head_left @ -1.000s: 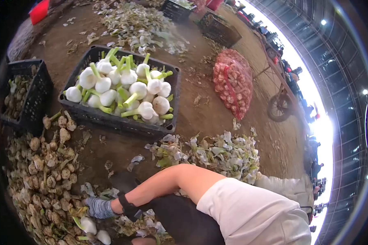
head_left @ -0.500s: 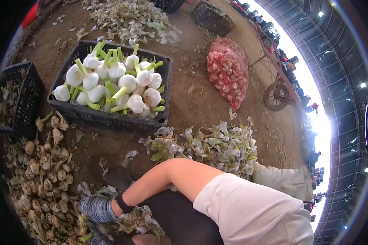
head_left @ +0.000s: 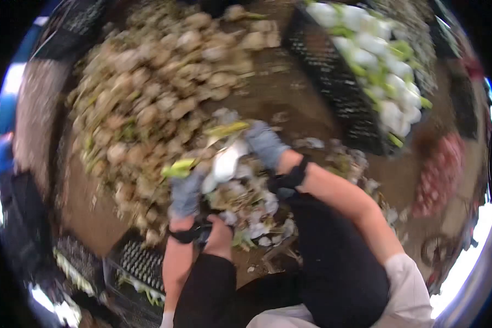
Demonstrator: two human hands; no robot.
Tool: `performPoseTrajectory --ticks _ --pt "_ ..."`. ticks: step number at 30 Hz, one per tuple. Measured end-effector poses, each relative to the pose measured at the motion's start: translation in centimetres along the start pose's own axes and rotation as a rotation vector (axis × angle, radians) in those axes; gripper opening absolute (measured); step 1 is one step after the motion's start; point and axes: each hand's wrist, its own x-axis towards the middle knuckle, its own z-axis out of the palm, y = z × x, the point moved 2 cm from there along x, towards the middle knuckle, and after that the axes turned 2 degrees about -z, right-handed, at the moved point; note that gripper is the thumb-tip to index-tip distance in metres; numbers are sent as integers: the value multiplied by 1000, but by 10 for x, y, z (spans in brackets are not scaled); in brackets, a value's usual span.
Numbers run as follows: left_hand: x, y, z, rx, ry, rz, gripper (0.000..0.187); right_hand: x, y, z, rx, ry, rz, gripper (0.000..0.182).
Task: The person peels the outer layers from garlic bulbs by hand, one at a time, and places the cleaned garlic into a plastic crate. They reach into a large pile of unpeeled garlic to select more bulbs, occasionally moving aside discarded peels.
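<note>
My left hand (head_left: pixel 186 192), in a grey-blue glove, is closed around a bright green garlic stalk (head_left: pixel 179 168) at the lower edge of the bulb pile. My right hand (head_left: pixel 265 145), gloved alike, grips a yellowish-green stalk (head_left: pixel 227 131). A blurred white piece, perhaps a bulb (head_left: pixel 229 160), shows between the hands, above loose peelings (head_left: pixel 251 210). Untrimmed garlic bulbs (head_left: pixel 142 93) form a large heap ahead and to the left. Motion blur hides the fingertips.
A black crate (head_left: pixel 333 82) of white garlic (head_left: pixel 391 87) stands at the upper right. Beyond it lies a red mesh sack (head_left: pixel 440 175), with a wheel (head_left: pixel 434 250) below. Another black crate (head_left: pixel 139 265) is at the lower left. My knees frame the peelings.
The view has swung left and down to the bulb heap. Both hands now show, and my right hand is over the peelings with a stalk. The filled crate appears farther right.
</note>
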Motion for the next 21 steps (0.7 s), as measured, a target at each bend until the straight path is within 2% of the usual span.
performPoseTrajectory --ticks 2,4,5,6,8,10,11,12,13,14,15,16,17,18,20,21 --pt "7 -7 -3 -239 -22 -30 33 11 1 0 -613 30 91 27" --pt "22 -18 -6 -488 -49 -129 37 8 17 10 -787 -277 -166 30" --pt "15 -22 -7 -535 -12 -163 44 -7 28 7 -890 -299 -246 32" --pt "21 -37 -11 -637 -48 -134 46 -28 -26 32 -983 -476 64 34" --pt "36 -64 -21 -945 -140 -245 48 -40 -23 25 -807 -755 -27 36" --pt "47 -72 -30 -1046 -208 -307 43 -52 -58 25 -541 -826 100 36" --pt "45 -69 -31 -964 -149 -274 41 -56 -79 26 -399 -650 11 40" --pt "40 -67 -32 -883 -88 -247 40 -40 -82 3 -574 -851 -348 43" --pt "40 -69 -33 -874 -50 -261 39 -39 -89 4 -570 -541 -123 47" --pt "41 -73 -36 -877 -45 -257 39 -33 -81 -1 -598 -443 -49 51" --pt "46 -84 -39 -1010 -126 -301 38 -26 -72 -6 -618 -344 27 55" --pt "46 -81 -36 -1142 -208 -347 37 -21 -66 -4 -1126 -344 -82 61" --pt "44 -81 -35 -1083 -118 -356 38 -17 -60 -2 -1637 -314 -183 68" --pt "41 -71 -29 -1089 -122 -357 38 -19 -57 3 -1684 -259 -186 72" --pt "33 -57 -20 -1030 -63 -359 36 -18 -56 16 -913 -303 -215 64" --pt "30 -52 -15 -1032 -65 -363 36 -20 -55 28 -915 -300 -211 64"
